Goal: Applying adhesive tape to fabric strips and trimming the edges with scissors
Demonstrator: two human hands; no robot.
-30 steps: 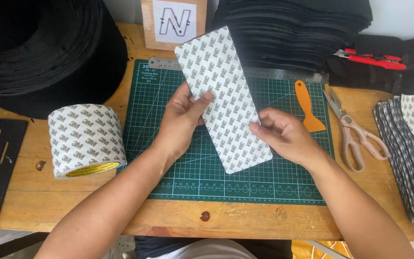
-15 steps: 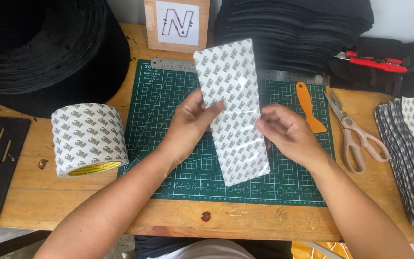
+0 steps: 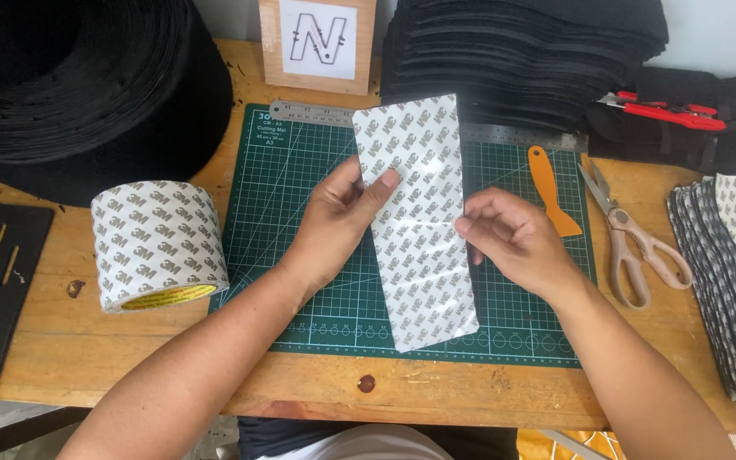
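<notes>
Strip [image 3: 419,230] turned upright, both hands pinching

Bare mat [image 3: 300,273] between roll [image 3: 157,245], strip [image 3: 419,221]

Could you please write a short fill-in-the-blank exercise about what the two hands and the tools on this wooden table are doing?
1. Both hands hold a long white patterned adhesive sheet above the ____ cutting mat.
2. The left hand grips the sheet's ____ edge.
3. The orange plastic scraper lies between the right hand and the ____.
4. The wide white roll of tape stands ____ of the mat.

Missing words: green; left; scissors; left
</notes>
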